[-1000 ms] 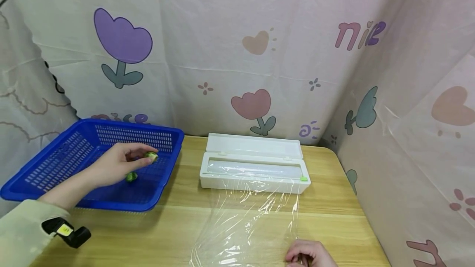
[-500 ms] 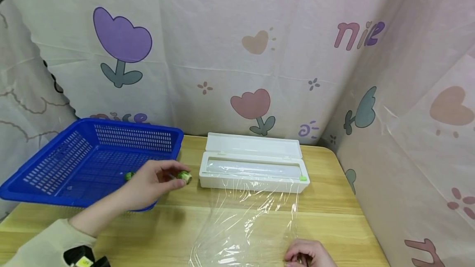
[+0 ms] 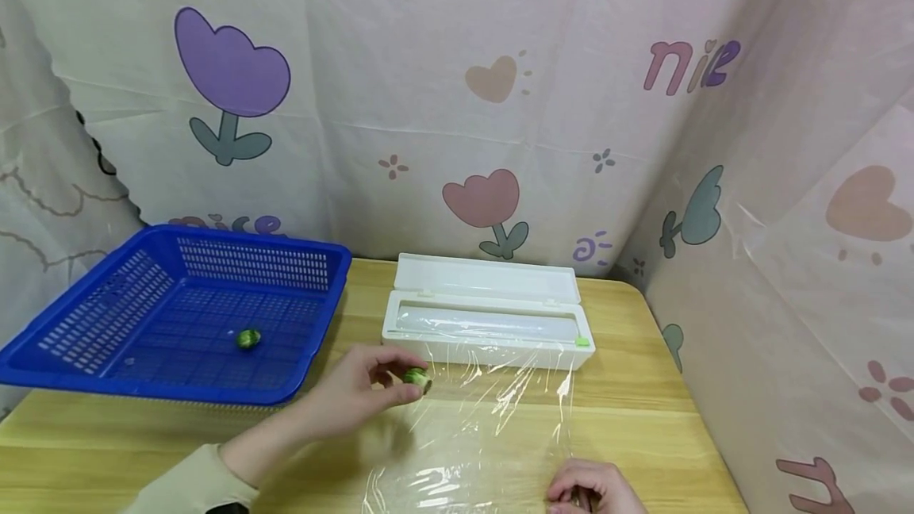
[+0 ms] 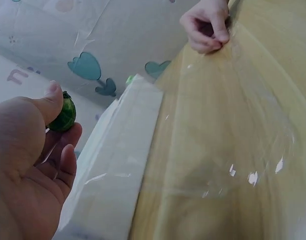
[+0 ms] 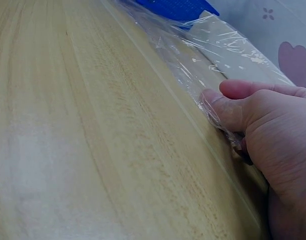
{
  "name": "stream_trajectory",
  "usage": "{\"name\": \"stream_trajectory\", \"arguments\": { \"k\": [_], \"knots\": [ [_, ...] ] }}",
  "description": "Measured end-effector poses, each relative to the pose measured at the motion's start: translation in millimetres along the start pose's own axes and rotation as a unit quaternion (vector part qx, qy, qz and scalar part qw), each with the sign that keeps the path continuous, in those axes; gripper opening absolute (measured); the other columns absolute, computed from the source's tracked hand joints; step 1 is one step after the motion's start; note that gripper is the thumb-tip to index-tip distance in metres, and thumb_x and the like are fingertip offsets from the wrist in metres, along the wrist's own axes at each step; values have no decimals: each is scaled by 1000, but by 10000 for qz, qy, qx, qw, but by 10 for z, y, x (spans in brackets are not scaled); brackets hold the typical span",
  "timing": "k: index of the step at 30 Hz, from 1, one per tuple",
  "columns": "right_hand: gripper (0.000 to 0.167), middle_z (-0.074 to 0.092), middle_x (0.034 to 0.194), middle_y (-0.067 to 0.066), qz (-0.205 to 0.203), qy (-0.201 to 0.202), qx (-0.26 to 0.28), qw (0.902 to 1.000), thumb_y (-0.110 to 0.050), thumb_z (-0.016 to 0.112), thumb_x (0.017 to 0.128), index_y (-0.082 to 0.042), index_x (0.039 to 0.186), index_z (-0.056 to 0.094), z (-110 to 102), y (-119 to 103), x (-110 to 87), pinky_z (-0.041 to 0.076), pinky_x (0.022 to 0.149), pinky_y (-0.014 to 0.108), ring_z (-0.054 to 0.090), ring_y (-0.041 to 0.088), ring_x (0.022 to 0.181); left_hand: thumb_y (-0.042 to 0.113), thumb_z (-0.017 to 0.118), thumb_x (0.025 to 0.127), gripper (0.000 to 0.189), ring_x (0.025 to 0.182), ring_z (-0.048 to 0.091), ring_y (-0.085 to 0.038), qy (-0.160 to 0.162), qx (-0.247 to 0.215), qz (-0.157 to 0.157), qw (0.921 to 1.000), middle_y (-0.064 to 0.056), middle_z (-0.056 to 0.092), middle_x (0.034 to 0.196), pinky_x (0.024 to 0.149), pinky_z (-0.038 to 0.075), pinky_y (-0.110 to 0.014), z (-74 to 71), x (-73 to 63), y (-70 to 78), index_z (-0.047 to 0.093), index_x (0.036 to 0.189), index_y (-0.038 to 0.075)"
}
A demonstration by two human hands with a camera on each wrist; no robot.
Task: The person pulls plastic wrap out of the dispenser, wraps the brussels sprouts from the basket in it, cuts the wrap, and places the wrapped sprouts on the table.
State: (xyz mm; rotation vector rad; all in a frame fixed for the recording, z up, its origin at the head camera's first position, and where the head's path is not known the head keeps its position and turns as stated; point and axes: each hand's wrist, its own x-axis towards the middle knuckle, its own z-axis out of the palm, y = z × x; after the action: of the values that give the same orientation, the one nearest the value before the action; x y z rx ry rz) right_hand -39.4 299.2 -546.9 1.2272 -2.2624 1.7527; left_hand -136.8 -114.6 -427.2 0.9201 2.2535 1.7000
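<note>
Between thumb and fingertips my left hand [image 3: 360, 391] pinches a Brussels sprout [image 3: 417, 378], held above the left edge of the plastic wrap [image 3: 471, 435]. In the left wrist view the sprout [image 4: 66, 114] looks round and dark green. The clear wrap stretches toward me from a white wrap dispenser box [image 3: 489, 350], whose lid is up and whose roll shows inside. At the near right corner my right hand [image 3: 596, 487] grips the edge of the wrap. In the right wrist view the film [image 5: 212, 107] gathers under the thumb of that hand [image 5: 277, 125].
A blue plastic basket [image 3: 323, 343] stands on the left of the wooden table [image 3: 643, 387]. One more Brussels sprout [image 3: 247, 339] lies in it. A printed curtain [image 3: 400, 46] hangs behind the table and along its right side.
My left hand has carried the Brussels sprout out of the blue basket, rightward and toward me, to the wrap. The right hand has stayed in place on the film.
</note>
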Motion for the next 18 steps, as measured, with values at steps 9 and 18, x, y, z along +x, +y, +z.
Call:
{"name": "stream_trajectory", "arguments": {
  "k": [9,18],
  "knots": [
    [35,71,92,5,159,40,46,9999,19,76,85,-8,109,75,13,-34,-12,42,45,16,58,3,65,18,80,96,26,98,66,-20,-137,-522,-512,9972,-1,76,104,81,53,-30,418,62,-115,76,122,12],
    [34,71,92,3,242,58,-55,9997,16,77,86,-10,108,75,18,-67,1,42,45,16,56,-2,68,16,81,94,25,95,68,-18,-328,-546,-160,9978,0,75,102,78,57,-32,685,130,-212,77,118,10]
  ]
}}
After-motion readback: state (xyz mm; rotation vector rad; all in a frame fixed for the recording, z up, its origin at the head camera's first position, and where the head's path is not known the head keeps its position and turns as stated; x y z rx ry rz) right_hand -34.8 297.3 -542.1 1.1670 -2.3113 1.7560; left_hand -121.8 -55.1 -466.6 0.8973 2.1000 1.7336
